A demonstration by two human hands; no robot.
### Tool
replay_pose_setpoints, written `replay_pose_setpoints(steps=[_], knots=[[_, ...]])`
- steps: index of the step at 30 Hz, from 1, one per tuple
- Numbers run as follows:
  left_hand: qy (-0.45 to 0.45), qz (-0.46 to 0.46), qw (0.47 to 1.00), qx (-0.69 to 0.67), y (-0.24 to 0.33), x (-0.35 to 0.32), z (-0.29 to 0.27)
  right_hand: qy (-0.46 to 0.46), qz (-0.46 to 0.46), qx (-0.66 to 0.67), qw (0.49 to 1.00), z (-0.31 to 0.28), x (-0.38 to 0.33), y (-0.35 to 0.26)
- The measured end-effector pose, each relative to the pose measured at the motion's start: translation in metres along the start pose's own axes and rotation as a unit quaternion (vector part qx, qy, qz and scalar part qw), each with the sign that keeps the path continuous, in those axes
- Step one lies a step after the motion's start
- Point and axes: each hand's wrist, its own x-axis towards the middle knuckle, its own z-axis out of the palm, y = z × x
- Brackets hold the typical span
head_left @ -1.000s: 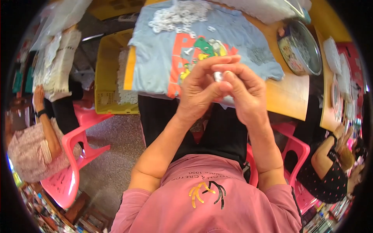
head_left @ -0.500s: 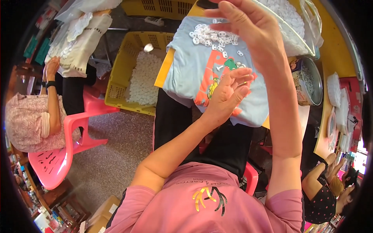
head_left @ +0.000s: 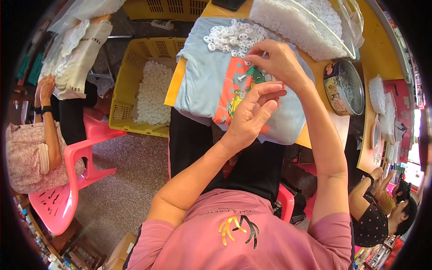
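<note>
Head view shows the right hand (head_left: 281, 63) has come down, putting a small white piece (head_left: 247, 63) within reach at its fingertips, pinched or not I cannot tell, while the left hand (head_left: 246, 118) stays open nearby.

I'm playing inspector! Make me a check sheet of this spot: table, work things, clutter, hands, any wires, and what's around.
Surface: yellow-brown table, partly covered by a light blue printed cloth.
Work things: pile of small white pieces and a pale pin-like piece, on the cloth.
Clutter: round tin of small bits; dark flat thing at the table's far end.
Hands: left hand open above the cloth; right hand has fingertips near a white piece, grip unclear.
Wires: nothing seen clearly.
Surroundings: yellow crate and pink chair on the left; people on both sides.
</note>
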Motion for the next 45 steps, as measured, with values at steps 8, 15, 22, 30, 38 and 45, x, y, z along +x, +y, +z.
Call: replay_pose_setpoints(steps=[8,15,22,30,38,45], knots=[[0.011,-0.015,1.000,0.016,0.001,0.000,0.003,0.012,-0.098,-0.014,0.995,0.004,-0.007,0.008],[0.050,-0.008,0.998,0.039,-0.006,-0.002,0.004,0.024,0.120,0.289,0.949,-0.010,-0.036,-0.004],[0.146,0.008,0.986,0.077,-0.012,0.009,0.007,0.085,0.193,0.602,0.770,-0.003,-0.100,-0.014],[0.083,-0.017,0.986,0.147,-0.007,0.005,0.009,0.097,0.181,0.580,0.788,-0.001,-0.122,-0.007],[0.102,-0.029,0.979,0.176,-0.009,0.005,0.011,0.118,0.177,0.533,0.819,-0.005,-0.130,-0.011],[0.072,-0.067,0.974,0.205,-0.002,0.005,0.011,0.131,0.153,0.501,0.842,-0.007,-0.130,-0.010]])
